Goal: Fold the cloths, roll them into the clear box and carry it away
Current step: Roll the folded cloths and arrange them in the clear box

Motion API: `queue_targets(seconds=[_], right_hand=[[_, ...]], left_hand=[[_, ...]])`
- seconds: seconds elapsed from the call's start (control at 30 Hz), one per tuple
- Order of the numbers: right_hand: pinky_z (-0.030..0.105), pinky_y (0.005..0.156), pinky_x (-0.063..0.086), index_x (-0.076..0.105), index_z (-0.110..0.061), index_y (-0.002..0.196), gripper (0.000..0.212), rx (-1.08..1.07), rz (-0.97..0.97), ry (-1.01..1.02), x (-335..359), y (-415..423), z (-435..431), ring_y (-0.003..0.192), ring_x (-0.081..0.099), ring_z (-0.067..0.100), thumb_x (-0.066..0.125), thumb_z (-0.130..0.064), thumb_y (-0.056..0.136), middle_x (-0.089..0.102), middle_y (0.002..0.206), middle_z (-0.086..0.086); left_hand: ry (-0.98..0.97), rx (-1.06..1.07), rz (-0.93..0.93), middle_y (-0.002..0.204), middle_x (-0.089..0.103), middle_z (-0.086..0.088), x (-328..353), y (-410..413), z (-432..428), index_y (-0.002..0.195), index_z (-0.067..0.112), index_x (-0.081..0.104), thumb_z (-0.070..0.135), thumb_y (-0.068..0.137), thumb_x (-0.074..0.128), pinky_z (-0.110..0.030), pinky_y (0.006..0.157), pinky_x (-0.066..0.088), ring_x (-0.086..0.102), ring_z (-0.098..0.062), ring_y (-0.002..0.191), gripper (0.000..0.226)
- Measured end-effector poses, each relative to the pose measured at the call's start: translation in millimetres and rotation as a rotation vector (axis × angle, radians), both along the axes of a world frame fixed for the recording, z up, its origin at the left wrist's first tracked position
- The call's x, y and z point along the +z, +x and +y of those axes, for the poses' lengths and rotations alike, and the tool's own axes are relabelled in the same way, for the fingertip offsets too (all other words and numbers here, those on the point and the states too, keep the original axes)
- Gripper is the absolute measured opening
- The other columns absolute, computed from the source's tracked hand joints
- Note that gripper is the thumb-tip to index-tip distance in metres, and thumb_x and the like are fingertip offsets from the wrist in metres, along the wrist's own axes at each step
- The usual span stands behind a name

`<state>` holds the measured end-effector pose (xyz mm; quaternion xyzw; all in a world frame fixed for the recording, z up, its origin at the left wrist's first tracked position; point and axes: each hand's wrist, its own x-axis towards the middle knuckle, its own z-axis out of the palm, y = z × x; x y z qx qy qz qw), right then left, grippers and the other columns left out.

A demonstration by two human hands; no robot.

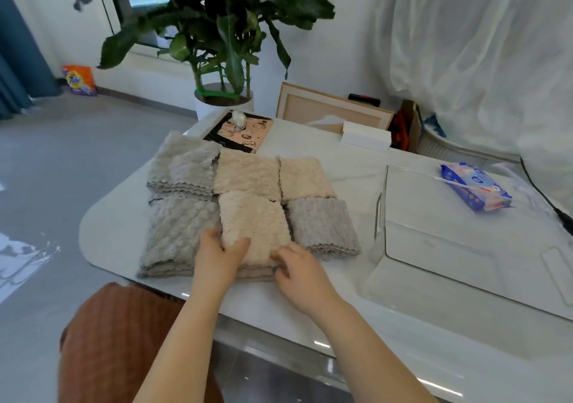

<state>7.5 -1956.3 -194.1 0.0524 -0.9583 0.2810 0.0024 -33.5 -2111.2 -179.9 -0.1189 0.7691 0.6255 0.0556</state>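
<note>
Several folded fluffy cloths lie in two rows on the white table point(310, 319): grey ones at the left point(183, 167) point(176, 232), beige ones in the middle and back right point(248, 173) point(305, 177), a grey one at the front right point(322, 226). Both my hands hold the near end of the front middle beige cloth point(254, 216). My left hand point(218, 255) grips its left corner, thumb on top. My right hand point(299, 270) pinches its right corner. The clear box point(465, 247) stands empty to the right.
A blue pack of wipes point(476, 185) lies behind the box. A pink and black book point(240, 132), a white carton point(366, 137) and a potted plant point(223, 98) stand at the back. A brown chair point(121, 340) is below the table's near edge.
</note>
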Motion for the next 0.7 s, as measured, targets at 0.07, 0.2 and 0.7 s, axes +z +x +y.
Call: queue_targets(seconds=[0.07,0.2,0.7], right_hand=[[0.038,0.086,0.047,0.062,-0.016,0.116,0.032,0.004,-0.022,0.005,5,-1,2,0.105,0.052,0.023,0.049,-0.013,0.087,0.055,0.111,0.003],[0.019,0.08,0.04,0.061,-0.013,0.106,0.021,-0.087,0.171,-0.187,35,2,11,0.093,0.051,0.013,0.051,-0.006,0.089,0.049,0.109,-0.004],[0.032,0.072,0.059,0.066,-0.009,0.107,0.024,-0.288,-0.066,-1.249,124,42,62,0.092,0.071,0.023,0.066,-0.003,0.084,0.074,0.1,0.007]], left_hand=[[0.003,-0.058,0.017,0.106,0.066,-0.004,6,1,4,0.112,0.015,0.058,0.02,0.087,0.066,-0.028,0.072,0.051,0.063,-0.016,0.091,0.026],[0.111,-0.156,0.126,0.085,0.071,-0.003,32,3,8,0.09,0.031,0.067,0.007,0.087,0.061,-0.036,0.07,0.054,0.066,-0.019,0.079,0.025],[0.473,-0.335,0.021,0.097,0.075,-0.003,122,26,38,0.113,0.017,0.063,0.029,0.085,0.065,-0.04,0.076,0.059,0.072,-0.021,0.09,0.03]])
